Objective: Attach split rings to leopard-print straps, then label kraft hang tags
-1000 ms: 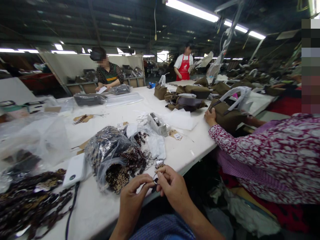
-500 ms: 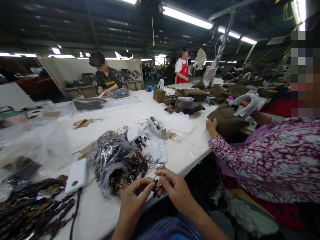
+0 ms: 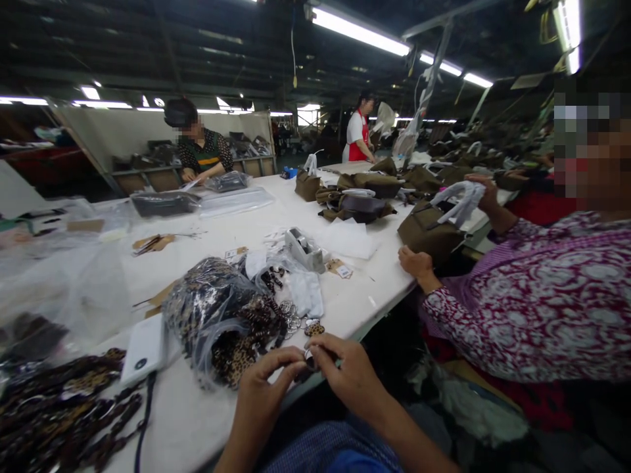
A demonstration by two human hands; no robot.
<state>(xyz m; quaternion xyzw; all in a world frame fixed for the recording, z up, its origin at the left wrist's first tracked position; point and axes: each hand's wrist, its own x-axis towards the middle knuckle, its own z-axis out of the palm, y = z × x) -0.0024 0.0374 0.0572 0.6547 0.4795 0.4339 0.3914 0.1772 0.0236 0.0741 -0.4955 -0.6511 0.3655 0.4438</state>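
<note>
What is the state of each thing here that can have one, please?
Metal ring: held, partly hidden
Right hand: fingers closed on the metal ring
Left hand: fingers at the metal ring, grip unclear
Clear bag: open, leopard-print pieces in its mouth
White device: cable attached
Olive handbag: handles wrapped in white, co-worker's hand on them
Ceiling light: lit

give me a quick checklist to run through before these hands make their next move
1. Right hand on the ring: ok, thumb and finger pinch it.
2. Left hand holding its part: cannot tell, the fingertips are beside the ring but what they pinch is hidden.
3. Ring open or closed: cannot tell, too small and partly covered.
4. Other rings nearby: ok, they lie just beyond the hands.
5. Co-worker's hand apart from yours: ok, it is at the brown bag.
6. Cable clear of both hands: ok, it runs left of them.
</note>
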